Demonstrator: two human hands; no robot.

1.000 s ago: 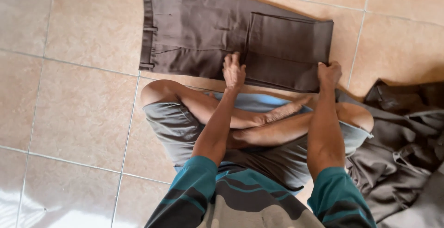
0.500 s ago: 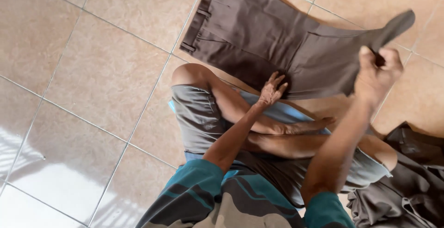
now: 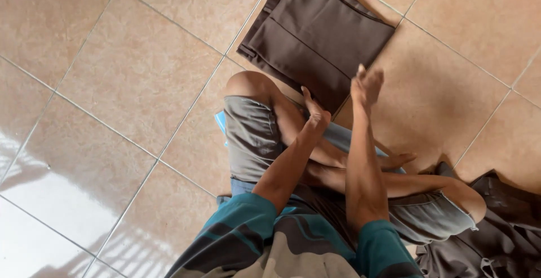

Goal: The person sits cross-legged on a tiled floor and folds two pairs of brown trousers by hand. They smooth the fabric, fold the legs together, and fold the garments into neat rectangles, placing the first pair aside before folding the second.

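Folded brown trousers (image 3: 315, 36) lie flat on the tiled floor (image 3: 112, 86), just ahead of the person's crossed legs; top edge cut off by the frame. Matte woven cloth, squared-off rectangle with crisp fold lines; waistband end points lower left.

Left hand (image 3: 314, 112): fingers extended, no grip on anything, at the near edge of the trousers. Whether it's touching the cloth — can't tell. Right hand (image 3: 366, 83): open, fingers straight and blurred, raised over the trousers' near right corner, empty.

Heap of dark clothes (image 3: 496, 233) at lower right, crumpled, partly out of frame, well apart from the fold. Light blue item (image 3: 349, 137) under the legs, mostly hidden.

Glossy beige tile, open floor left and right of the trousers.
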